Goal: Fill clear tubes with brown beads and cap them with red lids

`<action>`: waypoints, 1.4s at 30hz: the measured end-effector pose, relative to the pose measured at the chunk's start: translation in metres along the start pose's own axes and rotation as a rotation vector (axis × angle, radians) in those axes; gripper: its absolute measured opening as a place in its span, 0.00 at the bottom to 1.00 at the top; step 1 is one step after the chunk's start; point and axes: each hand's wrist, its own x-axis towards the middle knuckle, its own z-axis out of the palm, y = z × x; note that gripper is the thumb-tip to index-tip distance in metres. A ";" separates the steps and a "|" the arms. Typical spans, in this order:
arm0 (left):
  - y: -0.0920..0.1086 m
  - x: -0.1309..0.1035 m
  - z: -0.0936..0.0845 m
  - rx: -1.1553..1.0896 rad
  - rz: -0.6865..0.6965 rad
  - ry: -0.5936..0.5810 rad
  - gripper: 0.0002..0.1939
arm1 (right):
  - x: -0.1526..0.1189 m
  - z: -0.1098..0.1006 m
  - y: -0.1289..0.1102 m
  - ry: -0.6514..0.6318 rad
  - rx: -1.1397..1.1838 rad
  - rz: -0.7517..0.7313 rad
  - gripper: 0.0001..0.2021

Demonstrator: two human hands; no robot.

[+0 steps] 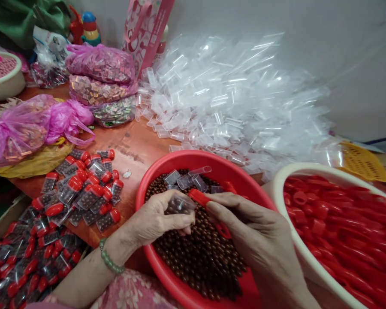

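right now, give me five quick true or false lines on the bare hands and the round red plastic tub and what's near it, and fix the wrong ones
1. The left hand holds a clear plastic container with dark beads inside. True.
2. The right hand is holding nothing. False: it pinches a small red plastic cap.
3. The round red plastic tub holds shiny brown beads. True.
4. A green beaded bracelet circles the right wrist. False: it is on the left wrist.
5. The cream plastic tub just right of the red one holds glossy red plastic pieces. True.
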 end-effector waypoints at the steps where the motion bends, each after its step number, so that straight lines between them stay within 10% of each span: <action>1: 0.000 -0.002 0.000 0.017 0.021 0.001 0.17 | -0.001 -0.002 0.002 0.029 0.024 0.048 0.06; 7: 0.005 -0.008 0.005 0.152 0.039 -0.011 0.12 | -0.003 -0.015 0.012 0.026 0.269 0.267 0.18; 14: 0.003 -0.001 0.004 0.027 0.049 -0.014 0.11 | -0.008 -0.018 0.017 -0.025 0.597 0.328 0.08; 19: 0.004 -0.001 0.005 -0.080 0.006 -0.023 0.12 | -0.013 -0.018 0.029 -0.109 0.268 0.308 0.15; 29: 0.000 0.002 -0.001 -0.187 0.030 0.005 0.13 | -0.023 -0.008 0.045 -0.748 -0.666 0.008 0.18; 42: -0.004 0.003 -0.004 -0.338 0.012 0.004 0.16 | -0.027 0.009 0.036 -0.812 -0.631 0.066 0.13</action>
